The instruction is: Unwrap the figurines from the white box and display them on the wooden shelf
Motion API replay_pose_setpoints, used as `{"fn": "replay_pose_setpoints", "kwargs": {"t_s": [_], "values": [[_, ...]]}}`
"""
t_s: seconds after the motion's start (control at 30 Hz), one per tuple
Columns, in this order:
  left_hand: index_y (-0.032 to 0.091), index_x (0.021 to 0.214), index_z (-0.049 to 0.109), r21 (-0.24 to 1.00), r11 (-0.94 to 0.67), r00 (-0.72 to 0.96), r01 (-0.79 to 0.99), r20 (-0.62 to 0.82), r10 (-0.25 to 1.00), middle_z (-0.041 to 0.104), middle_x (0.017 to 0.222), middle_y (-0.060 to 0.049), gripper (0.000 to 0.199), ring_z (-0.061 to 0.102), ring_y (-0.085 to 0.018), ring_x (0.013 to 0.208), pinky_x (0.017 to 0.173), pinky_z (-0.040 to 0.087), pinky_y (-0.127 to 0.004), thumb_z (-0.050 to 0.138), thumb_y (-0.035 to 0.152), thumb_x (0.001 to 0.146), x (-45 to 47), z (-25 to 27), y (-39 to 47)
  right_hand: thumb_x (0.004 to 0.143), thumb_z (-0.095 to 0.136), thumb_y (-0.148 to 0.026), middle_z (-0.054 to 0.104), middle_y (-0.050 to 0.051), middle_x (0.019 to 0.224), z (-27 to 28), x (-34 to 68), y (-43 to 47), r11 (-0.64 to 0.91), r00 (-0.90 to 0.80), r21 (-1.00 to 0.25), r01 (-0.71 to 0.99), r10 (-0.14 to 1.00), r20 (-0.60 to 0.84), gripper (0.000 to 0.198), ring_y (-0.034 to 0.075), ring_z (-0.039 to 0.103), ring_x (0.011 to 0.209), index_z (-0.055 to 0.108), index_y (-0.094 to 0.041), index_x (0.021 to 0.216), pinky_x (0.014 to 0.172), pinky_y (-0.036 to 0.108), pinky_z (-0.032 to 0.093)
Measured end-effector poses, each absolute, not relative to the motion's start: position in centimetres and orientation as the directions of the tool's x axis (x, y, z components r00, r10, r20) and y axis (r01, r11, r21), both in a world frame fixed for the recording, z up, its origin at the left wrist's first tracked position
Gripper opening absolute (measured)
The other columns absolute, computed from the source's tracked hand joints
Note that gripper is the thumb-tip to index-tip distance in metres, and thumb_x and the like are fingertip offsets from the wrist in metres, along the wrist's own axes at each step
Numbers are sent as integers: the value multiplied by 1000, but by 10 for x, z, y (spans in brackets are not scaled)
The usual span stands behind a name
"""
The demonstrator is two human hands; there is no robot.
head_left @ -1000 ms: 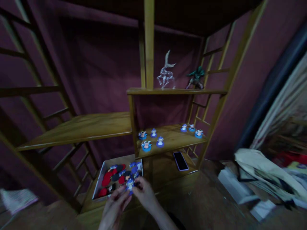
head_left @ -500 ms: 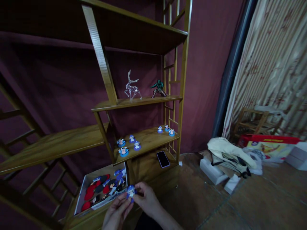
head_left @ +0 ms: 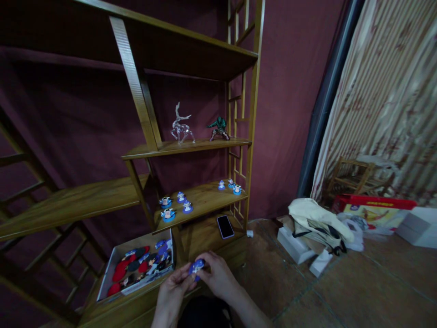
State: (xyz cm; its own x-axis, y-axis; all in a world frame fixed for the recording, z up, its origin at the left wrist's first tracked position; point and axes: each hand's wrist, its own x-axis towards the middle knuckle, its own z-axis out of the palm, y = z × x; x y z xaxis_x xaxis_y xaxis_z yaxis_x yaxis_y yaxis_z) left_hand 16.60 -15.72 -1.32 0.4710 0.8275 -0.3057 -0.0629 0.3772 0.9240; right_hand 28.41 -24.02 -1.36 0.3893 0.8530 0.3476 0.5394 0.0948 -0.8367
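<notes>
Low in the head view, a small purple-and-white figurine (head_left: 197, 269) is pinched between both hands. My left hand (head_left: 174, 286) grips it from the left, and my right hand (head_left: 218, 276) closes on its right side. Left of my hands, a white box (head_left: 102, 283) holds several figurines in red, black and purple. On the lower shelf (head_left: 205, 198) in front, several small figurines on blue and purple round bases stand in two groups. One purple figurine (head_left: 187, 207) is in the left group; a blue-based one (head_left: 237, 189) is in the right group.
A clear deer ornament (head_left: 182, 127) and a green crouching figure (head_left: 219, 129) stand on the shelf above. A phone (head_left: 225, 227) lies on the bottom surface. On the floor to the right are a cream cloth bag (head_left: 317, 221), white blocks (head_left: 295, 245) and a red box (head_left: 375, 209).
Both hands have shifted right and slightly up with the figurine, which is now tilted. The view has turned a little, so the shelves sit further left.
</notes>
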Motion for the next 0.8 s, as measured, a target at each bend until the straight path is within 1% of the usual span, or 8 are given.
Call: {"fn": "replay_pose_setpoints", "kwargs": {"t_s": [0.17,0.37,0.5,0.63,0.7,0.8], "values": [[13,76,69,932,361,509,-37,-293,809,68,67,-5,44,63,-16,59,53,49,-23,84,21,35,171,-11,-163,71,59,-12,63,-1,88,-11,294,-251,81,360,-823,562,872,331,25,15,59,82,61,-25,93,75,25,43],[12,80,70,910,415,529,5,-355,771,70,76,-8,44,64,-18,64,57,50,-26,84,20,39,180,-19,-162,71,59,-13,64,0,90,-6,305,-260,76,339,-813,578,883,323,26,16,60,82,62,-25,94,75,25,44],[12,84,68,898,439,545,-29,-354,760,69,81,-8,40,65,-17,69,62,51,-26,81,17,46,189,-17,-167,72,58,-14,65,0,90,-8,314,-260,92,353,-820,565,871,341,26,16,61,83,62,-24,95,76,26,46],[12,87,65,894,443,528,-62,-347,775,68,78,-7,38,64,-15,68,63,51,-25,79,16,52,195,-15,-172,74,59,-20,66,1,95,-10,321,-260,105,346,-858,503,885,311,36,17,63,84,58,-25,110,75,28,48],[12,91,64,894,441,548,-74,-333,767,68,81,-8,39,65,-16,71,65,51,-25,78,16,55,197,-13,-174,77,56,-23,67,1,94,-9,326,-261,111,350,-870,480,885,306,34,17,63,83,58,-25,111,75,28,49],[13,97,63,887,449,589,-107,-308,748,68,82,-7,41,65,-15,75,69,51,-25,76,14,58,200,-8,-175,79,55,-25,68,1,93,-6,333,-259,121,371,-873,472,871,321,29,17,64,83,61,-24,107,75,28,49]]}}
